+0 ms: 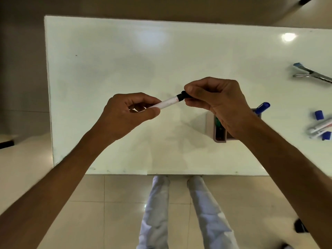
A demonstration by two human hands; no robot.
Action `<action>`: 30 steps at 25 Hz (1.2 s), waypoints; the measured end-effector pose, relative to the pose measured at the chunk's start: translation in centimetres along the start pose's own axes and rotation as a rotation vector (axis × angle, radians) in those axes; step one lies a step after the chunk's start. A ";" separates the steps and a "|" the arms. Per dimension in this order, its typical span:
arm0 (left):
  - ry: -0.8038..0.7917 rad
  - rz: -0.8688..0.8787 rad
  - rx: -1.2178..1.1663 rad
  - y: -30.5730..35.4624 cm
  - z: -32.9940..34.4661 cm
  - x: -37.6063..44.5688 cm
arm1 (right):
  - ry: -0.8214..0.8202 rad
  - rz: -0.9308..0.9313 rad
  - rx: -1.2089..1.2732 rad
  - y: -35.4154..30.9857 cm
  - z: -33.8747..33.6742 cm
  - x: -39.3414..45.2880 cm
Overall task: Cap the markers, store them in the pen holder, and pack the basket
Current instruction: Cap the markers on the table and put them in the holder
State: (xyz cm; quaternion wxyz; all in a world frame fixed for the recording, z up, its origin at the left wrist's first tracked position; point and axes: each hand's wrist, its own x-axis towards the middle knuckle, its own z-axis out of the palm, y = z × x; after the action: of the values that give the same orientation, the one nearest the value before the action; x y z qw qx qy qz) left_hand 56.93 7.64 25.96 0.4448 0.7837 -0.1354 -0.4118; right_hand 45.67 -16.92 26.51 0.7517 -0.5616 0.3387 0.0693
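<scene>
At the centre of the frame the left hand (129,112) pinches the white barrel of a marker (168,102) between thumb and curled fingers, its grip closed round the lower end. The right hand (215,99) has its fingers and thumb pressed together on the black cap (183,95) at the marker's upper end; whether the cap is fully seated cannot be told, since the fingers cover most of it. Both hands hover above the table (107,69), a glossy pale sheet with lamp glare in its upper middle and upper right.

Just below the right wrist stands the pen holder (218,135), mostly hidden by that hand; a green marker (218,121) shows inside and a blue-capped marker (263,106) sticks out behind the wrist. At the right edge lie a loose blue cap (318,115) and, below it, white-barrelled markers (320,129), blurred and cut off by the frame. In the upper right a metal clip with a blue tip (309,72) is also cut off.

Beyond the table is beige tiled floor (111,212); the person's legs in pale trousers (158,209) stand at the lower middle
</scene>
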 end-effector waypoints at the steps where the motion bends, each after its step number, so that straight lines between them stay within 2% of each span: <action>1: -0.019 0.010 0.011 0.2 0.4 0.1 | 0.001 0.001 -0.043 0.1 -0.7 -0.6; 4: -0.053 0.008 -0.018 1.0 2.1 0.3 | 0.023 0.048 -0.082 0.5 -2.0 -2.7; 7: -0.071 -0.092 -0.266 2.1 5.1 0.2 | 0.070 0.078 -0.046 0.4 -2.4 -5.5; 8: -0.091 -0.144 -0.338 2.5 6.1 0.1 | 0.099 0.043 -0.116 0.5 -2.1 -6.5; 10: -0.139 -0.241 -0.442 3.3 8.7 -0.2 | 0.172 -0.130 -0.415 1.1 -1.3 -8.4; 12: -0.147 -0.318 -0.480 3.8 11.3 -0.9 | 0.306 -0.276 -0.687 1.5 -0.7 -10.1; 13: -0.140 -0.349 -0.505 4.0 12.6 -1.4 | 0.379 -0.304 -0.745 1.6 -0.7 -10.7; 15: -0.111 -0.435 -0.633 4.4 14.8 -2.6 | 0.453 -0.275 -0.768 1.4 -1.2 -11.3; 17: -0.044 -0.497 -0.771 4.9 16.4 -3.4 | 0.434 -0.233 -0.769 0.9 -1.6 -11.2; 20: -0.018 -0.485 -0.871 6.0 18.4 -3.2 | 0.446 -0.262 -0.726 0.2 -2.9 -11.1; 22: -0.011 -0.475 -0.861 6.6 19.0 -3.1 | 0.394 -0.258 -0.731 -0.2 -4.1 -11.1; 26: 0.015 -0.515 -0.695 7.6 19.3 -1.4 | 0.261 -0.165 -0.731 -1.2 -7.2 -11.5; 27: 0.045 -0.533 -0.670 7.9 19.1 -0.5 | 0.278 -0.169 -0.723 -1.6 -8.3 -11.6; 30: 0.221 -0.561 -0.657 8.3 17.9 2.5 | 0.503 -0.259 -0.747 -2.8 -12.2 -11.5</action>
State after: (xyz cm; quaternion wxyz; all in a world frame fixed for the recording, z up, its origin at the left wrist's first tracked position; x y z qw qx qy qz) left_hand 46.06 -9.02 26.65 0.5530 0.6467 0.2687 -0.4514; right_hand 32.96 -25.62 33.79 0.3951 -0.8309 0.3892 -0.0460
